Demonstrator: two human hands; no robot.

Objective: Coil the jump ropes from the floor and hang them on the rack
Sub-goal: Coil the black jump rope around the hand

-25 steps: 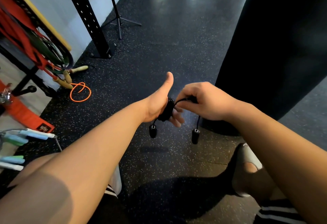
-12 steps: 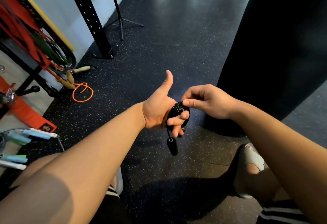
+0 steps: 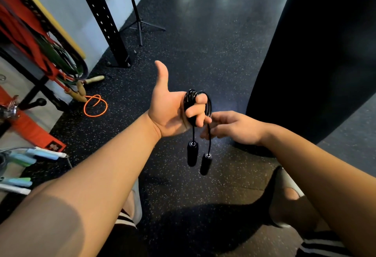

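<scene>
A black jump rope [image 3: 190, 102] is coiled around the fingers of my left hand [image 3: 173, 112], whose thumb points up. Both of its black handles [image 3: 192, 156] hang side by side below the coil on short lengths of cord. My right hand [image 3: 232, 127] is just right of the coil, its fingertips beside the hanging cord; I cannot tell whether they pinch it. An orange jump rope [image 3: 95, 106] with wooden handles lies looped on the floor at the left, by the rack [image 3: 34, 61].
The rack at the left holds red and green bands. Light blue and green rope handles [image 3: 30, 158] lie at the lower left. A black perforated post [image 3: 105, 23] and a thin stand [image 3: 138, 17] rise behind. A large black bag [image 3: 317, 53] fills the right.
My left hand rose and turned with the coil. The second handle dropped free and both handles now hang down. My right hand moved from the top of the coil to below and right of it.
</scene>
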